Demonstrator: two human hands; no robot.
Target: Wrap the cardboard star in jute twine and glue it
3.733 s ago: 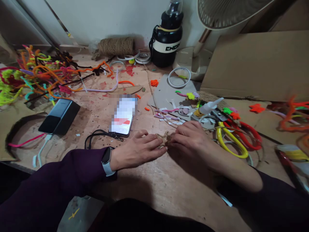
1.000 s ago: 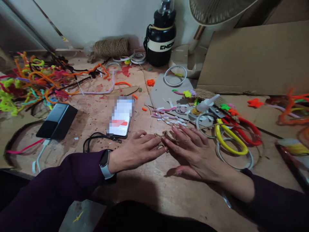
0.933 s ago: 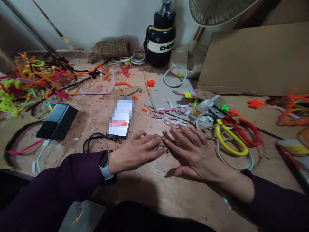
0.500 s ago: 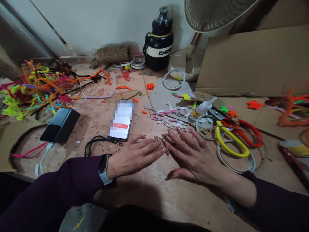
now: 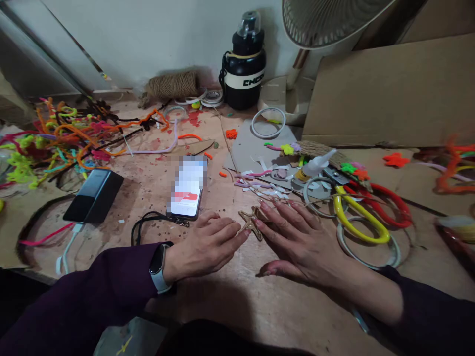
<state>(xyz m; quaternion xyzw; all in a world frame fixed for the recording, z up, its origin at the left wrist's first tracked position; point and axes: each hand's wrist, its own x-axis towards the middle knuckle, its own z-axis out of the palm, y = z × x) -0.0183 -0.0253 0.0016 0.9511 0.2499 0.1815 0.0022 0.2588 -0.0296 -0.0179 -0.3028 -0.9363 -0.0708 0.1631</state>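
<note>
A small brown star-shaped piece (image 5: 252, 224), looking like wound twine, lies on the wooden table between my hands. My left hand (image 5: 206, 247) rests at its left side, fingers loosely bent and the index fingertip touching or nearly touching one arm of the star. My right hand (image 5: 302, 242) lies flat with the fingers spread and the thumb apart, its index fingertip at the star's right edge. Neither hand grips anything. A phone (image 5: 187, 190) with a lit screen and a black strap lies beyond my left hand.
Coloured pipe cleaners (image 5: 67, 133) heap at the left, near a dark power bank (image 5: 96, 195). A glue bottle (image 5: 315, 165), yellow ring (image 5: 361, 222) and red ring (image 5: 395, 205) sit right. Behind stand a twine roll (image 5: 174, 85), black bottle (image 5: 243, 74), fan (image 5: 334, 22) and cardboard (image 5: 389, 94).
My left hand has drawn back slightly left and down, its fingers more bent, so more of the star shows. My right hand stays almost in place.
</note>
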